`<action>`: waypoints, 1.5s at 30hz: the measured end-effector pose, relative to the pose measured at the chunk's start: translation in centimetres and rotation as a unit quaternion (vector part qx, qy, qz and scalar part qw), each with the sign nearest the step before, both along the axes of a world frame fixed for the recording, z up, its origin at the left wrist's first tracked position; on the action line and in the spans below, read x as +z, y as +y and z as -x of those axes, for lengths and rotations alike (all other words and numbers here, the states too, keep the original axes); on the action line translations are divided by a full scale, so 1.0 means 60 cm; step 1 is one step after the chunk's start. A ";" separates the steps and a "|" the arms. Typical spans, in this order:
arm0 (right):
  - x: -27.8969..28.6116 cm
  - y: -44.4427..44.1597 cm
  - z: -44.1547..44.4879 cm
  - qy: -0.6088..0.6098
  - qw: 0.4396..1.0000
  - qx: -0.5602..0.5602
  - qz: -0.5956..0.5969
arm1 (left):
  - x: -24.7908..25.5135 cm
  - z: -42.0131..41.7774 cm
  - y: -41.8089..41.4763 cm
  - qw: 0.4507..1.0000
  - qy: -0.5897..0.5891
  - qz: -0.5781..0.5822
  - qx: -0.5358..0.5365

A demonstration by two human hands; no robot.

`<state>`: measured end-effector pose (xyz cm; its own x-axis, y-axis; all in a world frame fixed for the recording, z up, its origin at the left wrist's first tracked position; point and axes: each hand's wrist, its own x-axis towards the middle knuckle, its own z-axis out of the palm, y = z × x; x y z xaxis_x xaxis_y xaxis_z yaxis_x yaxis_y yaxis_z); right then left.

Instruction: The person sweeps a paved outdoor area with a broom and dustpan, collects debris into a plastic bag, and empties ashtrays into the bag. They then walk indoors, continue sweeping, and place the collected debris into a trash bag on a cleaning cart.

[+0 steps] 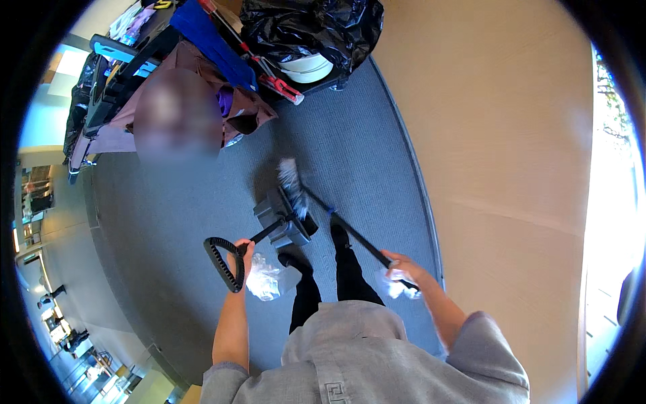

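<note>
My left hand (243,258) grips the black shaft of a long-handled dustpan just beside its D-shaped handle (218,260). The dark grey pan (275,209) is down by the carpet in front of my shoes. In my right hand (408,268) is the black stick (359,238) of a broom, held near its top end. The broom's grey-white bristles (290,182) are at the mouth of the pan and look blurred. Crumpled clear plastic (265,278) hangs by my left hand, and more clear plastic (396,285) is under my right.
Blue-grey carpet (166,222) covers the floor. A tan wall (504,166) rises on the right. Ahead stands a cart with a brown bag (189,58), a blue cloth (214,40), a red-handled pick-up tool (280,88) and a black bin bag (313,25) beside white rolls (308,68).
</note>
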<state>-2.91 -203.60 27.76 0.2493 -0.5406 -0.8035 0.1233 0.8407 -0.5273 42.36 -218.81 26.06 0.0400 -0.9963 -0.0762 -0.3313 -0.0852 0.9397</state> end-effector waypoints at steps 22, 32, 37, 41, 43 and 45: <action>0.121 -0.211 -0.194 0.259 0.930 0.241 0.102 | -0.033 -0.161 0.033 0.967 0.019 0.032 0.252; 0.155 -0.449 -0.580 0.319 0.777 0.472 0.268 | -0.080 -0.551 -0.043 0.885 0.021 0.124 0.449; 0.059 -0.675 -0.806 0.315 0.668 0.549 0.391 | -0.087 -0.654 -0.115 0.891 0.006 0.043 0.452; -0.041 -0.854 -0.954 0.355 0.630 0.589 0.362 | -0.105 -0.693 -0.175 0.880 0.052 0.115 0.458; -0.103 -0.904 -0.999 0.362 0.628 0.587 0.361 | -0.111 -0.701 -0.196 0.881 -0.013 0.038 0.471; -0.159 -0.927 -1.021 0.328 0.687 0.558 0.331 | -0.115 -0.712 -0.222 0.881 0.035 0.082 0.464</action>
